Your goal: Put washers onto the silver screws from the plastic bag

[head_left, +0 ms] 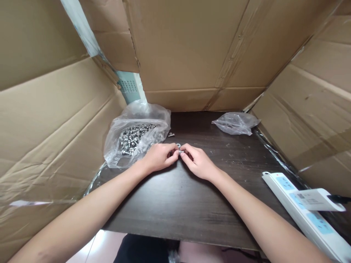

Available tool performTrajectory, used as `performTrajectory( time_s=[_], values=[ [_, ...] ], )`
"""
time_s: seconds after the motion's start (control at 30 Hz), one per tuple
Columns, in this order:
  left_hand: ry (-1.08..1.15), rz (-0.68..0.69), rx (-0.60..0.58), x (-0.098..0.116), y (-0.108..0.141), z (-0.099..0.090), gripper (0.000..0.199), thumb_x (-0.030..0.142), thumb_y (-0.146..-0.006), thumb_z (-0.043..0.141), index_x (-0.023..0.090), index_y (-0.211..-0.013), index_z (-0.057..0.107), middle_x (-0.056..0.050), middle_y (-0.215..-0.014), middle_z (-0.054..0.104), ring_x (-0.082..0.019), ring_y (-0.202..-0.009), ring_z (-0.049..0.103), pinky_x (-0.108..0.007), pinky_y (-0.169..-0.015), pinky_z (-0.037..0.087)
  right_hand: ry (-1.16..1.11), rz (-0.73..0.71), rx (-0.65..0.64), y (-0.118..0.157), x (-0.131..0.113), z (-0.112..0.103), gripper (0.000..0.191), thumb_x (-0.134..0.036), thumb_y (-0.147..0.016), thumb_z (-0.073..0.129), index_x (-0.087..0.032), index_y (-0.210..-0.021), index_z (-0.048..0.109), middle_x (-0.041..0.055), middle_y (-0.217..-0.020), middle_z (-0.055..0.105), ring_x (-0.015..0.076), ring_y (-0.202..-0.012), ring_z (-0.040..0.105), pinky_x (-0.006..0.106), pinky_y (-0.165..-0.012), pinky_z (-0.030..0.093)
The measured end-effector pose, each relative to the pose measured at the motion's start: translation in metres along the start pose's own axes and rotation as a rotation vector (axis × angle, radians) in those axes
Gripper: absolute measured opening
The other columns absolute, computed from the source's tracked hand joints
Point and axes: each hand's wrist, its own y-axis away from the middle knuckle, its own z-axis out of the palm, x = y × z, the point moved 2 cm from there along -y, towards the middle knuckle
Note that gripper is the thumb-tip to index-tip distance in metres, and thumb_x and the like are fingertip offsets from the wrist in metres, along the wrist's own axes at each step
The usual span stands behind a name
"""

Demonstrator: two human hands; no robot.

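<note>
Over the middle of the dark table, my left hand and my right hand meet fingertip to fingertip. Both are closed in a pinch around a small metal bolt, mostly covered by the fingers. A flat washer shows just beyond the fingertips; whether it touches them I cannot tell. Farther back lies another small bolt with a ring-shaped piece at it. Left of my left hand, an open clear plastic bag holds many metal bolts.
A second clear plastic bag lies at the back right of the table. A white power strip with a plugged-in white adapter runs along the right edge. Cardboard walls enclose the back and both sides.
</note>
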Motion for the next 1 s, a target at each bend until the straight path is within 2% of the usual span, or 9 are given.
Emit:
performTrajectory(
  time_s=[0.13,0.27,0.43,0.63,0.87,1.0],
  values=[
    [-0.014,0.004,-0.021,0.0011,-0.0005,0.0002,0.016,0.028,-0.095,0.054,0.02,-0.093,0.067,0.0,-0.071,0.071,-0.015,-0.061,0.063,-0.025,-0.061,0.04,0.029,0.009,-0.007,-0.0002,0.0008,0.0008,0.014,-0.03,-0.103,0.048,-0.022,-0.097,0.058,0.0034,-0.087,0.067,0.0185,-0.077,0.061,0.03,-0.072,0.044],
    [0.031,0.013,-0.016,0.0009,-0.0002,0.0013,0.012,0.028,-0.093,0.057,0.02,-0.098,0.064,0.001,-0.073,0.071,-0.014,-0.06,0.063,-0.025,-0.061,0.042,0.055,-0.002,-0.014,-0.0013,0.0024,0.0014,0.02,-0.029,-0.104,0.045,-0.022,-0.089,0.056,0.0042,-0.087,0.066,0.0192,-0.08,0.061,0.031,-0.076,0.044],
    [0.102,0.031,-0.019,0.0006,0.0004,0.0022,0.014,0.028,-0.094,0.057,0.02,-0.104,0.063,0.002,-0.076,0.071,-0.012,-0.057,0.063,-0.023,-0.059,0.044,0.077,0.017,-0.016,-0.0017,0.0047,0.0022,0.028,-0.03,-0.106,0.04,-0.022,-0.081,0.05,0.0033,-0.079,0.061,0.0187,-0.075,0.058,0.032,-0.072,0.041],
    [0.129,0.035,-0.006,-0.0015,0.0005,0.0032,0.014,0.024,-0.09,0.063,0.02,-0.103,0.063,0.004,-0.069,0.068,-0.011,-0.052,0.061,-0.022,-0.057,0.043,0.064,0.007,-0.008,-0.002,0.0043,0.0024,0.026,-0.028,-0.105,0.04,-0.021,-0.083,0.051,0.0036,-0.081,0.063,0.0186,-0.076,0.059,0.032,-0.074,0.042],
    [0.091,0.099,0.052,0.0011,0.0011,0.0016,0.011,0.026,-0.091,0.062,0.02,-0.1,0.065,0.002,-0.081,0.074,-0.009,-0.054,0.06,-0.021,-0.058,0.043,0.067,0.013,0.002,-0.0023,0.0053,0.0023,0.028,-0.029,-0.106,0.039,-0.022,-0.081,0.049,0.0031,-0.079,0.061,0.0185,-0.074,0.058,0.032,-0.072,0.042],
    [0.073,0.108,0.067,0.0014,0.0013,0.0012,0.011,0.027,-0.092,0.061,0.02,-0.099,0.065,0.002,-0.078,0.073,-0.009,-0.055,0.06,-0.021,-0.059,0.043,0.05,0.007,0.005,-0.0024,0.0044,0.0016,0.033,-0.032,-0.107,0.037,-0.022,-0.076,0.045,0.002,-0.075,0.059,0.0174,-0.07,0.054,0.031,-0.069,0.04]
  ],
)
